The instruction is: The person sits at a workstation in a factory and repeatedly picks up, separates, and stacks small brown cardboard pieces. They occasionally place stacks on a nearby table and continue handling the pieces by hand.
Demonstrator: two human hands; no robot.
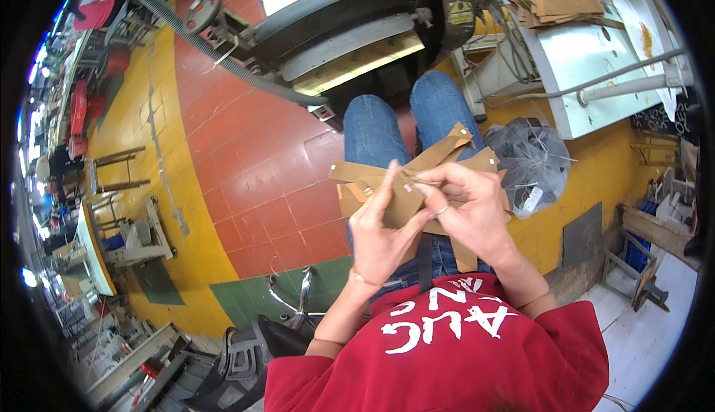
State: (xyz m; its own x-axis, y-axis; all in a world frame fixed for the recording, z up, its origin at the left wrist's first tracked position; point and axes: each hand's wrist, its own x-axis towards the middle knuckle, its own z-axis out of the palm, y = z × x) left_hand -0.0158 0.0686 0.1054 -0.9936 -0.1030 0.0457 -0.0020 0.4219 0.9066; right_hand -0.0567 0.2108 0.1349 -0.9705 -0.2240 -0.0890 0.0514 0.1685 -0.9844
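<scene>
My left hand (385, 226) and my right hand (463, 205) meet over my lap, both gripping a bundle of flat brown cardboard pieces (436, 160) that fan out in several directions. The fingers of my right hand pinch a thin strip at the top of the bundle, and my left thumb and fingers press the pieces from the left. A ring shows on my right hand. Beneath the bundle are my blue-jeaned knees (372, 125) and my red shirt (447, 345).
A large machine with a black and white roller (342, 21) stands ahead. To the right is a white table (588, 62) with a stack of brown cardboard (555, 2). A clear plastic bag (532, 163) lies by my right knee. A black chair (246, 360) sits at lower left.
</scene>
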